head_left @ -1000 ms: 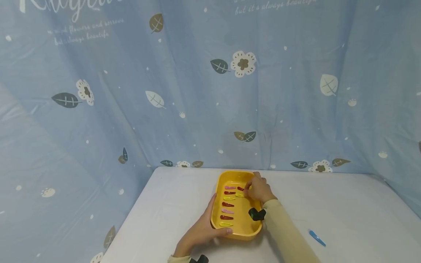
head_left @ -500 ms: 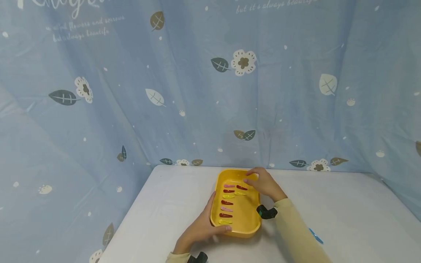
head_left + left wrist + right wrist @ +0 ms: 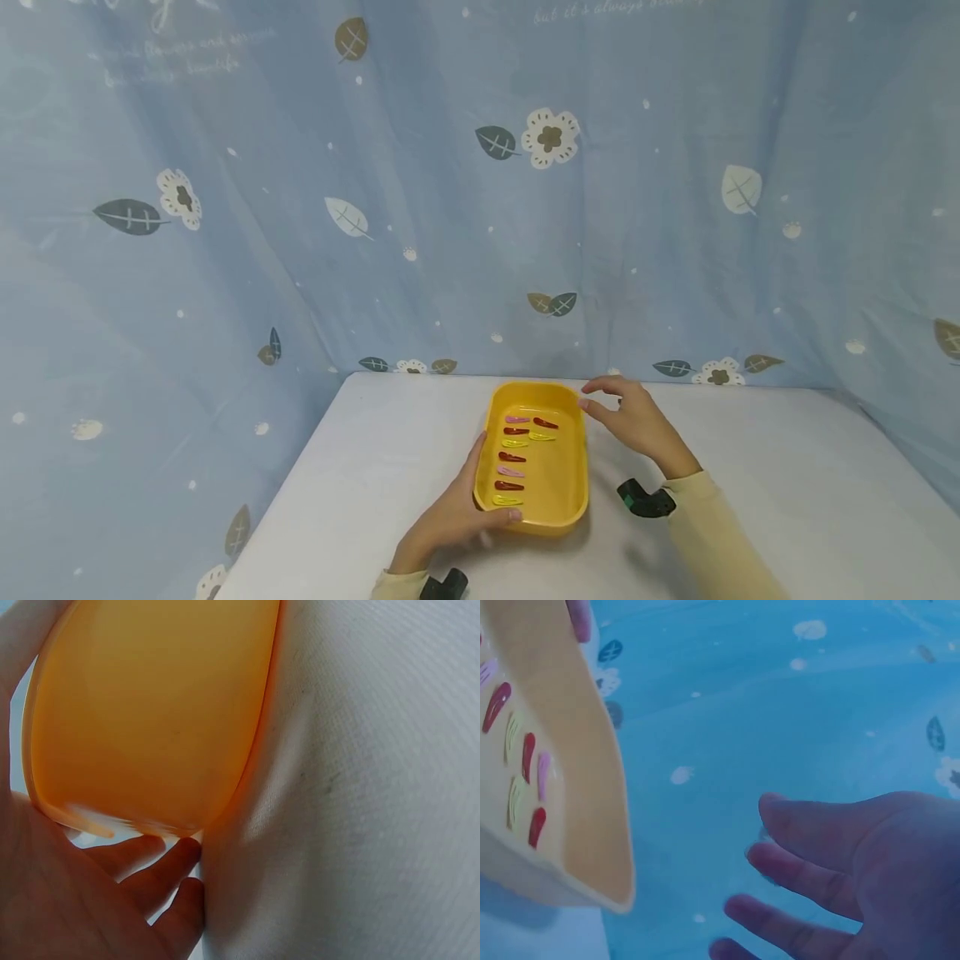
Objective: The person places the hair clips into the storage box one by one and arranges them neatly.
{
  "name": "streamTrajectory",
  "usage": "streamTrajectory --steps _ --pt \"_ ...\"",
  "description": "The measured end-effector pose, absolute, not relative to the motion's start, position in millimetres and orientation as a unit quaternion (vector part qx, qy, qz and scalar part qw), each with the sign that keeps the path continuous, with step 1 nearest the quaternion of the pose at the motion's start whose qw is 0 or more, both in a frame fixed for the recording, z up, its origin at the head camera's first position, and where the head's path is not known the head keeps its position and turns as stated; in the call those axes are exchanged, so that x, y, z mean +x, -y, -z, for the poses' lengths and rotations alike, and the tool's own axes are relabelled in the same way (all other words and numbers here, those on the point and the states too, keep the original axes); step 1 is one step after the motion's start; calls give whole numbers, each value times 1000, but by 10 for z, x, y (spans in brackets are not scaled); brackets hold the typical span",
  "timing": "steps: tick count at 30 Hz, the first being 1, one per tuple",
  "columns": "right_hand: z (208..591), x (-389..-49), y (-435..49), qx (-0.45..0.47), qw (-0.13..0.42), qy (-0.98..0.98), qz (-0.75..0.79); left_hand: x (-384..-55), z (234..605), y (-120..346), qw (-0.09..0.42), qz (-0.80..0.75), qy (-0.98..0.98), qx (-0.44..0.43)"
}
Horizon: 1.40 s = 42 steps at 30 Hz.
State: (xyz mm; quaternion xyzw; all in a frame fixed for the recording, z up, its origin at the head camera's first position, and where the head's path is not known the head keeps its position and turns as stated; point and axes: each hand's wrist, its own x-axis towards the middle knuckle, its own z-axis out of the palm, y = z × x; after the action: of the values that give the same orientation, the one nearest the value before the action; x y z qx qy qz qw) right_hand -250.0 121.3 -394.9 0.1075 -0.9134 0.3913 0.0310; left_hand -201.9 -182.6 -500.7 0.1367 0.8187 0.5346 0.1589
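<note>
A yellow plastic tray (image 3: pixel 551 492) stands on the white table, with red, pink and yellow snap hair clips inside. Several lie in a column down its left side, and a red clip (image 3: pixel 546 423) and a yellow clip (image 3: pixel 542 437) form a short second column. My left hand (image 3: pixel 457 508) holds the tray at its near left corner, thumb along the near rim, fingers along the left side. Just off the far right rim, my right hand (image 3: pixel 637 417) has its fingers spread and relaxed, with nothing between them in the right wrist view.
The white table (image 3: pixel 795 483) extends to both sides of the tray. A blue patterned cloth (image 3: pixel 450 167) hangs behind and to the left. Black wrist devices sit near both cuffs, the right one (image 3: pixel 647 500) beside the tray.
My right hand has let go of the red clip in the second column and drawn back right, out of the tray. The blue clip on the table is now out of sight. My left hand keeps its hold.
</note>
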Motion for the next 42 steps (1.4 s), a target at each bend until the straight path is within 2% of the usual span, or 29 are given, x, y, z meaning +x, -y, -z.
streamTrajectory --steps 14,22,32,42 --pt "3839 -2108 -1744 112 98 924 -353 -2088 5008 1851 148 -522 -828 139" --pt "3857 -1873 -2113 93 117 937 -314 -2102 4983 1851 150 -522 -828 138" --pt "4159 -1612 -2457 69 84 950 -293 -2064 4989 1845 150 -522 -829 135" --pt "4466 -1423 -2609 52 27 959 -276 -2068 4991 1841 158 -527 -824 134"
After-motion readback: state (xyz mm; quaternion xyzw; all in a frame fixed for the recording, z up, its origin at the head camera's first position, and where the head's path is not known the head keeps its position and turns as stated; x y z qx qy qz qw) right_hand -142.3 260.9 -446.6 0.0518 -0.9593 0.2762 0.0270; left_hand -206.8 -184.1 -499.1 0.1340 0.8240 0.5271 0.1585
